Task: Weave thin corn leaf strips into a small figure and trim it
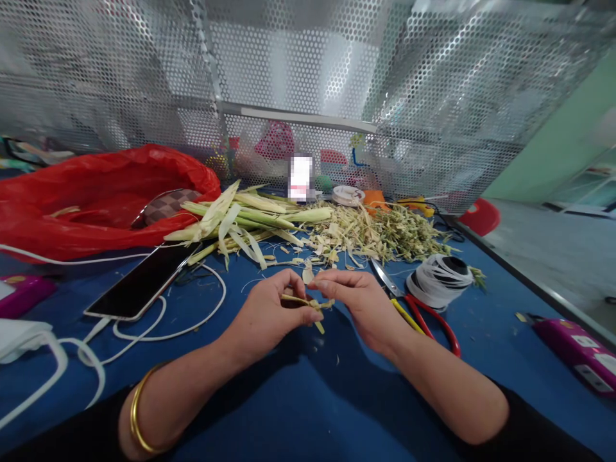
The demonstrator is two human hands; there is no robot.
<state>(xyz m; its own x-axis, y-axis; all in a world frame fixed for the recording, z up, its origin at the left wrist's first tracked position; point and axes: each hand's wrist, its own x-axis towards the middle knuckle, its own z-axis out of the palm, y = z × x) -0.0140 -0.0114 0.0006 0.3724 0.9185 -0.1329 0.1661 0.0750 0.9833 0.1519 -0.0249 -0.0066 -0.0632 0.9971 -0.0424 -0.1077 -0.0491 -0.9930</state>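
Over the blue table, my left hand [272,312] pinches a small pale plant piece [315,304] with narrow strips sticking out between its thumb and fingers. My right hand [364,307] touches the same piece from the right, thumb and forefinger closed at its top, where a pale leaf bit [307,273] shows. Exactly what the right fingertips grip is too small to tell. Just beyond both hands lie long green-yellow husks [260,215] and a heap of dry shreds [346,231]. Small bundled sprigs [409,231] are piled at the heap's right.
Red-handled scissors [433,317] and a white thread spool [439,281] lie to the right, with a purple box [575,346] farther out. At left are a phone [142,282], white cables [224,292] and a red bag [96,192]. Behind stands a perforated metal panel [298,70].
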